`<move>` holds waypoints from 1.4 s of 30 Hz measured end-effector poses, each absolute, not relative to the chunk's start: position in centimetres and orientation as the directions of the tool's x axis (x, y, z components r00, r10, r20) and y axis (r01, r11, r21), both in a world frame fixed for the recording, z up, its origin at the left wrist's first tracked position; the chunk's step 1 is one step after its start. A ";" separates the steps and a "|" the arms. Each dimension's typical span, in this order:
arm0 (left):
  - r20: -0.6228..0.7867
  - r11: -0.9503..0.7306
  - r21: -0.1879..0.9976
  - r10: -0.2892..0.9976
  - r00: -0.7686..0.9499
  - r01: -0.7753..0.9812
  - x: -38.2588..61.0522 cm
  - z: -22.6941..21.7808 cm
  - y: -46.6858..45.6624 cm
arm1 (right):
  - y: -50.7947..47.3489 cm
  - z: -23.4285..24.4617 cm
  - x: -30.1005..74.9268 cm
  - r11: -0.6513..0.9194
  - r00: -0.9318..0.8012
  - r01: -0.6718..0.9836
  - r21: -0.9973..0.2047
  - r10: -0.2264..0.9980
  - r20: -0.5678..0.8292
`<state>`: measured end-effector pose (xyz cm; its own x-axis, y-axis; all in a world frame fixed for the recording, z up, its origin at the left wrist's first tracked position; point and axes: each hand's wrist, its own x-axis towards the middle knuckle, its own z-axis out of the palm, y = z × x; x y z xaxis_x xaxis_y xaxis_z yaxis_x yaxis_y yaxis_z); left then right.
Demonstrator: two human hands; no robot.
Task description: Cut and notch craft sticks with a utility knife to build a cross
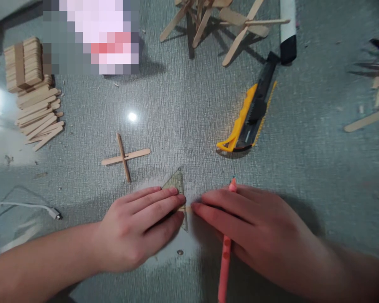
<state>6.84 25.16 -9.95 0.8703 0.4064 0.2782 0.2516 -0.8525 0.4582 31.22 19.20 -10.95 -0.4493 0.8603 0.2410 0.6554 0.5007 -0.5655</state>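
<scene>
My left hand [139, 227] lies flat with its fingers pressing a small clear triangular set square [177, 183] onto the grey table. A thin wooden stick [188, 208] peeks out between the fingertips of both hands, mostly hidden beneath them. My right hand [255, 229] holds a pink pencil [225, 261] that runs under the fingers, its tip showing beyond the hand at the top. The right fingertips touch the stick next to the set square's edge.
A cross of two craft sticks [125, 156] lies left of the set square. A yellow-black utility knife [251, 113] lies at the upper right. Stacked craft sticks [31, 88] sit at the left, a glued stick structure [214, 21] at the top. A white cable [25, 207] lies at the lower left.
</scene>
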 end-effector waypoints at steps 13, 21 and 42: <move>0.267 -0.842 0.477 0.411 0.872 0.251 6.7 -10.0 25.1 | 19.3 -10.9 31.2 0.490 -0.443 0.654 -0.576 0.866 0.234; 0.260 -0.835 0.498 0.400 0.879 0.233 6.6 -10.0 25.3 | 19.2 -11.0 31.1 0.497 -0.452 0.645 -0.581 0.861 0.234; 0.257 -0.828 0.505 0.416 0.873 0.246 6.7 -10.0 25.2 | 19.2 -11.1 31.4 0.483 -0.440 0.639 -0.599 0.868 0.230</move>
